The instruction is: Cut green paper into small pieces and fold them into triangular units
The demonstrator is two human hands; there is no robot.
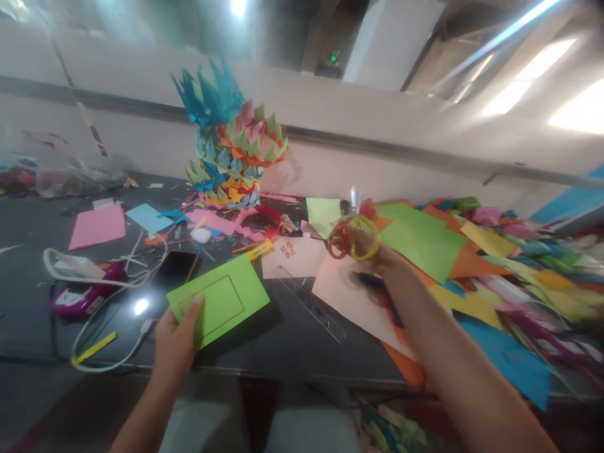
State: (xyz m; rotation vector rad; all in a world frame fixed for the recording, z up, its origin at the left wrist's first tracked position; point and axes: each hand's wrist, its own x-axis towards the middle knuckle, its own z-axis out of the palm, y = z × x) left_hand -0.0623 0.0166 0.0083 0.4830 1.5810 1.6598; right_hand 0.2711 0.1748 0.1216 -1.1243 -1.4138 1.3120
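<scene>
Dark table (28, 327) across the front, pale wall (330, 100) behind, and we start far left: pink paper (98, 228), then a purple power strip (89, 302) with white cables looping off it. Next, a phone (175, 270), and just nearer, the left hand (175, 333) grips bright green paper (231, 292) with a drawn rectangle, thumb on top! Behind rises a folded-paper tower (229, 154). Onward, a clear ruler (314, 305), then scissors (351, 233) with red and yellow loops, right hand (381, 257) against them; through this blur, I can't tell whether it's grasping. Far right, loose coloured paper (419, 236) piles up.
</scene>
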